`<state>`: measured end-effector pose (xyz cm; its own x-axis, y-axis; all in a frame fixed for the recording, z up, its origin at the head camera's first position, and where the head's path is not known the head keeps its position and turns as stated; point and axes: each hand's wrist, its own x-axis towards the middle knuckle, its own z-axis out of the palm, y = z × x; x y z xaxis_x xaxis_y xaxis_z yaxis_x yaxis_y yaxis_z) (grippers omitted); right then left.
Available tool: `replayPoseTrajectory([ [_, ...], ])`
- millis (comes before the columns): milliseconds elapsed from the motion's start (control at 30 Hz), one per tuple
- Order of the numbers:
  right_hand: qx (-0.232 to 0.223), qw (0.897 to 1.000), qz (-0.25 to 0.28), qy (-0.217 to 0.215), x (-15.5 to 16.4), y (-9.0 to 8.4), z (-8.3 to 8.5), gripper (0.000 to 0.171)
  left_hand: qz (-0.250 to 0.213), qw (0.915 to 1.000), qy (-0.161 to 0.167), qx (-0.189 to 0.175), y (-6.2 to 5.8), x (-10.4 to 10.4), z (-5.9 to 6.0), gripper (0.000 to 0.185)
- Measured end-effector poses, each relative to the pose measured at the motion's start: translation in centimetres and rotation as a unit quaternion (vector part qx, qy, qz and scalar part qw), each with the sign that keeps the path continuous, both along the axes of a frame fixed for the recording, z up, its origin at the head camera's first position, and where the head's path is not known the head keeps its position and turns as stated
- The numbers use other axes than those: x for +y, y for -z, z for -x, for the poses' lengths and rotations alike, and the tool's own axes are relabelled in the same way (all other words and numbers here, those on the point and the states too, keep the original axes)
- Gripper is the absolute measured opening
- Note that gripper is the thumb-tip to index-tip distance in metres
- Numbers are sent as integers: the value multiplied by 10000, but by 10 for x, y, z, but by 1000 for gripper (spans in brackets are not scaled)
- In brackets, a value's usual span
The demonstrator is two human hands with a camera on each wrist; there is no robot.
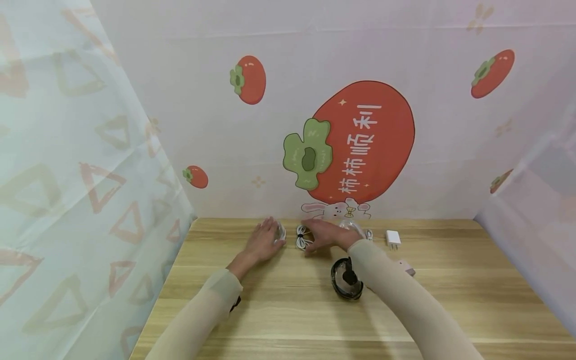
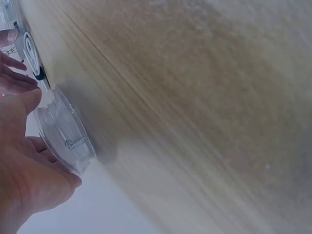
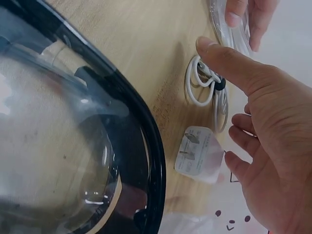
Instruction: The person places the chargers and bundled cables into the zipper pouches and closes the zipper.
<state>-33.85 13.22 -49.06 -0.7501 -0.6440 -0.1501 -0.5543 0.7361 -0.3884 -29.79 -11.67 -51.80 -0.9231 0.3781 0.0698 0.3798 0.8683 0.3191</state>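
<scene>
We see a wooden table (image 1: 288, 310) backed by a wall cloth (image 1: 360, 140) printed with persimmons; a patterned curtain (image 1: 67, 175) hangs at the left. Both forearms, in beige sleeves (image 1: 396, 295), reach toward the table's far edge.

Under the right forearm, nearer the person, stands a round container with a black rim (image 1: 346, 278); the right wrist view shows it as a clear-walled dome filling the left of that frame.

Our left hand (image 1: 262, 243) rests palm down at the far edge of the table, fingers loosely extended against a clear round plastic lid (image 1: 281, 232). The left wrist view shows the fingers lying against the lid's rim, touching it rather than curling round it.

Our right hand (image 1: 325, 235) lies just to the right of the left hand, fingers spread and relaxed. In the right wrist view the thumb (image 3: 229, 63) presses on the black tie of a coiled white cable (image 1: 303, 237), which lies flat on the table between the two hands, near the back wall. No finger closes round the cable.

A white charger plug (image 1: 393, 238) stands to the right of the right hand, apart from it. A small pink object (image 1: 407, 267) lies on the table beside the right forearm.
</scene>
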Motion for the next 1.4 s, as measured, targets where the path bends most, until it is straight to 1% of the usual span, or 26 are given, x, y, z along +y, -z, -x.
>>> replayPoseTrajectory([
  [100, -58, 10000, -20, -3, -3, 0, -1, 97, -37, 10000, 33, 35, -1, 0, 0, 70],
  [300, 16, 9997, -256, -22, -6, 1, -3, 94, -74, 10000, 42, -25, -1, 0, -1, 67],
  [533, 82, 9991, -406, -41, -9, 5, -1, 92, -530, 9985, -55, -160, 5, 0, 3, 65],
  [767, 124, 9994, -311, -23, -9, 2, -3, 85, -891, 9958, 1, -190, 11, -2, 7, 66],
  [900, 188, 9993, -315, -20, -9, 3, -2, 81, -1074, 9940, 24, -225, 14, -3, 8, 65],
  [1067, 270, 9990, -338, -60, -10, 7, 0, 78, -1195, 9922, 56, -349, 14, -4, 7, 68],
  [1200, 315, 9990, -290, -85, -10, 8, 2, 77, -1178, 9920, 73, -458, 15, -5, 8, 71],
  [1333, 372, 9989, -249, -122, -10, 8, 3, 75, -1212, 9915, 115, -467, 15, -5, 10, 69],
  [1400, 420, 9987, -242, -165, -10, 8, 3, 75, -1313, 9902, 148, -451, 15, -5, 10, 67],
])
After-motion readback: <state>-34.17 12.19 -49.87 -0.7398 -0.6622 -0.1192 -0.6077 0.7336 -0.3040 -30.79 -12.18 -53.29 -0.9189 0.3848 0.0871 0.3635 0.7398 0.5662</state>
